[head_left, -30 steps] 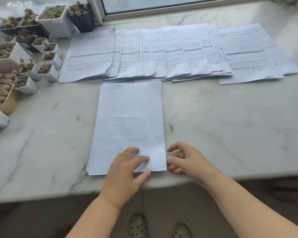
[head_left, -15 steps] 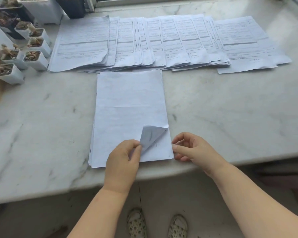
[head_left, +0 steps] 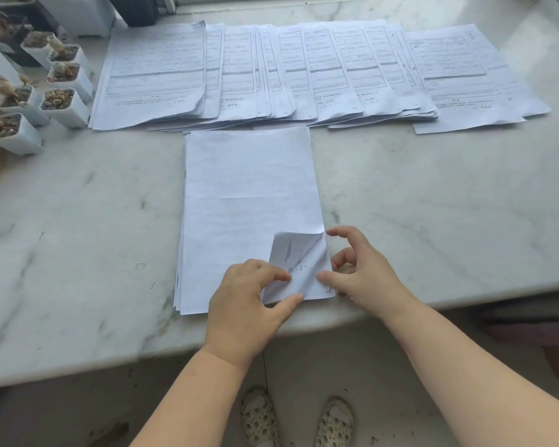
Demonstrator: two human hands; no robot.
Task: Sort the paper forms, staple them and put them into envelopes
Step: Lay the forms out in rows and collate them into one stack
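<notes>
A stack (head_left: pixel 249 201) of forms lies face down on the marble table (head_left: pixel 433 221), its near edge close to the table's front edge. The near right corner (head_left: pixel 299 262) of the top sheet is folded back toward the left, showing print and handwriting on its underside. The left hand (head_left: pixel 246 304) pinches this corner between thumb and forefinger. The right hand (head_left: pixel 365 272) sits just beside the stack's right edge, fingers loosely curled, its thumb tip touching the lifted corner; it grips nothing.

Behind the stack, a row of forms (head_left: pixel 304 72) lies face up in overlapping piles across the far side of the table. One pile touches the stack's far edge.

Small white pots (head_left: pixel 67 104) of succulents stand at the far left. Two loose staples (head_left: pixel 141 265) lie on the table left of the stack. Two shoes (head_left: pixel 260 417) show on the floor below.
</notes>
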